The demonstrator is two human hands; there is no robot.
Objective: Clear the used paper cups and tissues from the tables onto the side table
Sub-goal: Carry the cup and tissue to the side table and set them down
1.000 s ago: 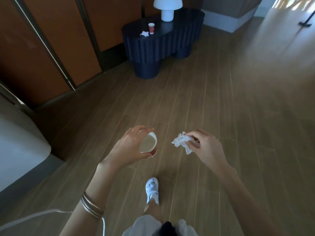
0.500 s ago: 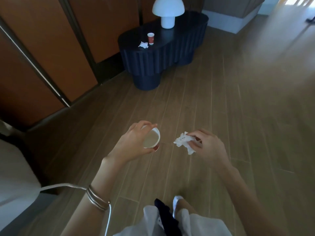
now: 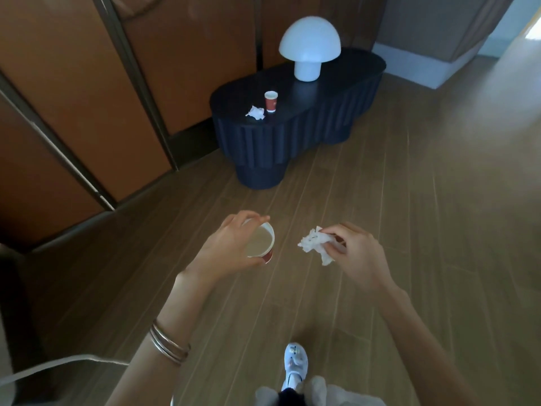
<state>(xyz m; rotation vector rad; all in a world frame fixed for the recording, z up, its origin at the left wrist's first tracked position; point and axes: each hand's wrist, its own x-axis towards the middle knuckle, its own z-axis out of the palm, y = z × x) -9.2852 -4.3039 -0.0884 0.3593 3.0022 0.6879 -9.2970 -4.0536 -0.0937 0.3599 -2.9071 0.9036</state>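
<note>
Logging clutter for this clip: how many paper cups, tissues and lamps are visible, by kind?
Paper cups: 2, one in the left hand, one on the side table
Tissues: 2, one in the right hand, one on the side table
Lamps: 1
Total: 5

The room is dim, with daylight spilling in from the top right corner and washing the floor there into a pale, hazy glare. The bottom left corner falls nearly black. The white lamp leaves a faint reflection on the dark top of the side table. Wide-angle bending curves the wall panels along the left edge, and detail is soft throughout
</note>
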